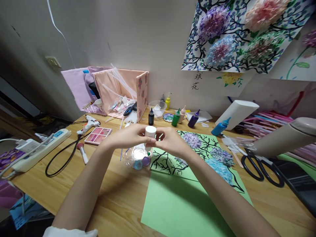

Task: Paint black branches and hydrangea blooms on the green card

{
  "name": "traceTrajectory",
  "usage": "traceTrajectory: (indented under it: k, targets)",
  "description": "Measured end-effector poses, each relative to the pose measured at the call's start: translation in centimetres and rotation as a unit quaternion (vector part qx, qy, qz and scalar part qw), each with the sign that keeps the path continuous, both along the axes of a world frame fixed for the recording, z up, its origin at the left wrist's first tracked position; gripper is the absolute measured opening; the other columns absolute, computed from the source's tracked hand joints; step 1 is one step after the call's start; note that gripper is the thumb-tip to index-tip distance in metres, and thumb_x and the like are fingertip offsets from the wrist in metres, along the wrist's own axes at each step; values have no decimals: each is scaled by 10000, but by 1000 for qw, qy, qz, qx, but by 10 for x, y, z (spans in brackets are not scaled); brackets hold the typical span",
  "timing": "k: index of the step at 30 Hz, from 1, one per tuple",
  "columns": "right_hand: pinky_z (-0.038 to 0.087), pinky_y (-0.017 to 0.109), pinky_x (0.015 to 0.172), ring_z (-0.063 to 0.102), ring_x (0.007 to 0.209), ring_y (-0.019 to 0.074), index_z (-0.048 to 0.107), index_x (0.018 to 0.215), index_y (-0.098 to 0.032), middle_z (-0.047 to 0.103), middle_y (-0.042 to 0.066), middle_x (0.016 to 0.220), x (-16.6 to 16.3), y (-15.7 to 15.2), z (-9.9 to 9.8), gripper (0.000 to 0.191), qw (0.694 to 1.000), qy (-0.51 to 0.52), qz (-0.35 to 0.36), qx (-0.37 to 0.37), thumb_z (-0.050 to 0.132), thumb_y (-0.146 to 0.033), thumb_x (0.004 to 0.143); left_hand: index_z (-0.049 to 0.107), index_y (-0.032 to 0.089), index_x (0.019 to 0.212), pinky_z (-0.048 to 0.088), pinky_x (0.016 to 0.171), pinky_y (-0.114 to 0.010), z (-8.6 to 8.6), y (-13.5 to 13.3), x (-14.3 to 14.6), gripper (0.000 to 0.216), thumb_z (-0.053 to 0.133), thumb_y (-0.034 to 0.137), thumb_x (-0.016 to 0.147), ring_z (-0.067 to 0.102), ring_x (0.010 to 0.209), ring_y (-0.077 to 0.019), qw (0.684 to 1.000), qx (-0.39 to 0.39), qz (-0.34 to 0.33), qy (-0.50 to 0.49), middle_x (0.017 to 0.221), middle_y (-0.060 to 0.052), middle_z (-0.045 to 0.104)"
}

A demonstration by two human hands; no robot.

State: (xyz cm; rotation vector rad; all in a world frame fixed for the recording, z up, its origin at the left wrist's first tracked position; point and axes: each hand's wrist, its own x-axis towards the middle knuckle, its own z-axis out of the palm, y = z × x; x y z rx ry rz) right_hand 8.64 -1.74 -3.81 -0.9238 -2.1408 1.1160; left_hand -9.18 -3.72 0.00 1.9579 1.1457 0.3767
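Observation:
A small white bottle (150,132) is held between both hands above a clear flower-shaped paint palette (128,159). Its flat round end faces up, and its lower part is mostly hidden by fingers. My left hand (130,135) grips it from the left and my right hand (170,140) from the right, fingers closed around it. White paint fills the palette's middle, with blue paint (138,164) and purple paint (146,160) in wells near its front edge. Right of the palette lies a green sheet painted with black branches (168,161) and purple and blue flowers (219,169).
Several paint bottles, among them black (151,117), green (175,118) and purple (194,118), stand behind my hands. Black-handled scissors (263,168) lie at right. A glue gun (92,122), a pink palette case (98,135) and a power strip (44,149) are at left.

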Motion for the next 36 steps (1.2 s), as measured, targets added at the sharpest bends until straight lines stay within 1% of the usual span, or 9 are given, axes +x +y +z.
traceTrajectory:
  k: [3, 6, 10, 14, 17, 20, 27, 32, 36]
  targets:
    - [406, 254, 576, 538, 656, 130, 689, 839, -183, 674, 30, 804, 1, 2, 0, 170, 1000, 9, 4, -10, 642, -311, 737, 602, 184, 977, 426, 737, -258, 0, 2, -2, 250, 554, 359, 805, 581, 912, -184, 1000, -11, 5, 0, 973, -40, 651]
    - [410, 256, 581, 542, 671, 134, 670, 845, -175, 670, 35, 818, 1, 4, 0, 160, 1000, 18, -16, 4, 634, -289, 740, 603, 169, 997, 439, 750, -273, -2, 4, -4, 289, 581, 372, 792, 585, 915, -190, 999, -37, 11, -23, 988, -56, 651]
    - [397, 257, 596, 543, 703, 140, 641, 849, -173, 656, 27, 809, -1, 1, -1, 142, 999, 10, -26, 46, 606, -184, 712, 595, 173, 1031, 458, 755, -284, -5, 8, -5, 342, 662, 333, 736, 591, 913, -190, 993, -73, -22, -88, 979, -54, 653]
    - [375, 250, 587, 530, 688, 134, 639, 822, -171, 654, 19, 795, -3, -2, -4, 118, 998, 5, -20, 62, 578, -171, 721, 630, 150, 899, 455, 699, -258, -9, 10, -2, 302, 728, 320, 670, 595, 804, -163, 996, -38, -37, -78, 854, -33, 661]
    - [360, 248, 581, 514, 677, 132, 640, 810, -160, 647, 25, 780, -4, -1, -8, 112, 997, -2, -28, 76, 567, -168, 727, 645, 136, 816, 439, 658, -235, -14, 12, 1, 256, 743, 303, 649, 580, 731, -133, 997, -21, -16, -76, 780, -19, 656]
    - [340, 247, 567, 489, 654, 128, 632, 765, -154, 631, 21, 739, -4, 2, -14, 89, 994, -19, -39, 97, 559, -147, 713, 654, 123, 770, 426, 626, -229, -20, 15, 3, 226, 749, 272, 629, 572, 699, -127, 997, -23, 0, -68, 736, -19, 653]
    - [304, 235, 532, 435, 596, 106, 587, 690, -155, 569, -11, 643, -8, 5, -22, 53, 993, -21, -43, 111, 552, -116, 683, 658, 117, 771, 415, 598, -224, -28, 18, 3, 230, 753, 234, 597, 558, 688, -130, 999, 3, 18, -35, 729, -20, 651]
    - [284, 228, 522, 402, 577, 96, 586, 680, -154, 539, -21, 618, -7, 5, -21, 82, 994, -17, -27, 106, 518, -108, 682, 652, 118, 788, 428, 615, -225, -26, 16, 4, 207, 730, 193, 611, 566, 707, -133, 999, -11, 4, -46, 755, -24, 653]
    - [258, 226, 503, 376, 555, 88, 550, 627, -152, 489, -32, 576, -6, 5, -20, 66, 994, -17, -37, 101, 519, -114, 672, 652, 126, 795, 431, 618, -228, -27, 15, 5, 190, 714, 187, 626, 574, 711, -136, 998, -30, 15, -59, 760, -24, 659]
